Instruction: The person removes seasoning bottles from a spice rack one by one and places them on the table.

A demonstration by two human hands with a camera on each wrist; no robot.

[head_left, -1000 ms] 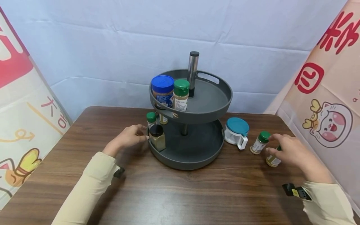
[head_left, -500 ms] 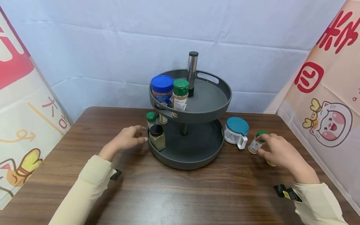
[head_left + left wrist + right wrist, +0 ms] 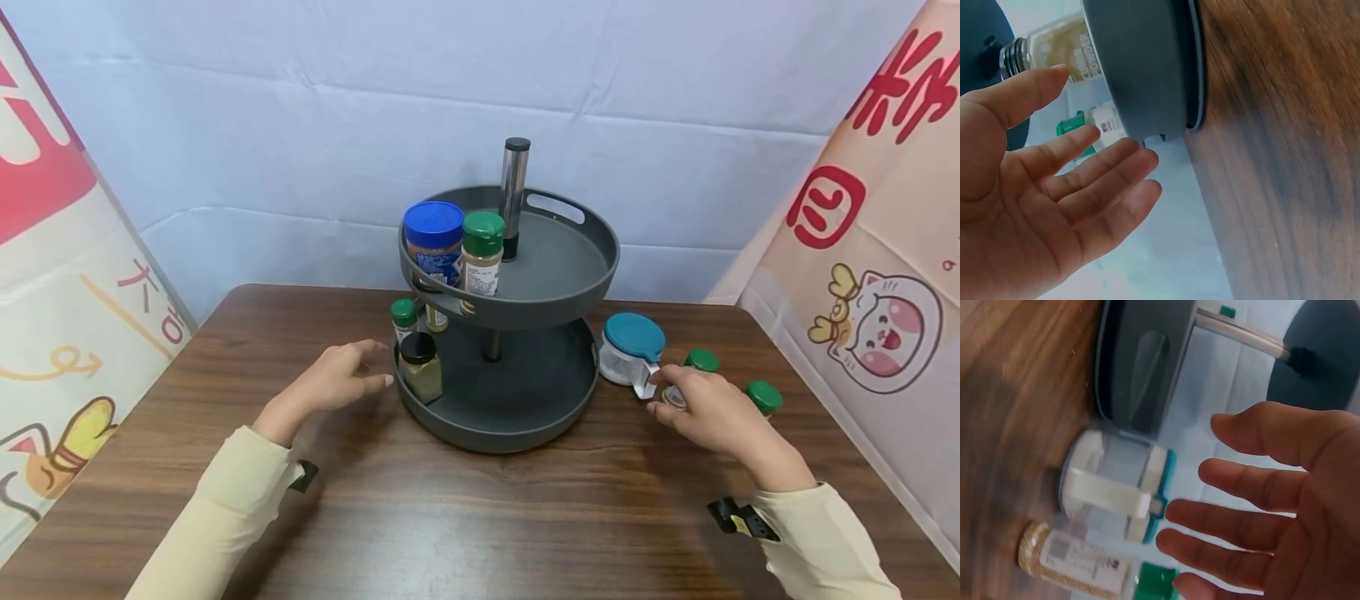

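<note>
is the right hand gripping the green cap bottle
No, the right wrist view shows the right hand with fingers spread, apart from the green-capped bottle lying on the table.

I'm seeing a wood-grain table [image 3: 480,517] with a soft sheen, a matt grey plastic two-tier rack [image 3: 525,417] on a shiny metal post [image 3: 513,192], a clear jar [image 3: 628,360] with a smooth teal plastic lid, and creased cloth backdrop [image 3: 300,125] behind.

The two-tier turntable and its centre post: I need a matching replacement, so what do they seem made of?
The two-tier turntable looks like moulded plastic, matt dark grey: an even, dull surface with rounded rims and cut-out handles. Its centre post looks like brushed metal, likely stainless steel, judging by its bright vertical sheen; its cap is black.
</note>
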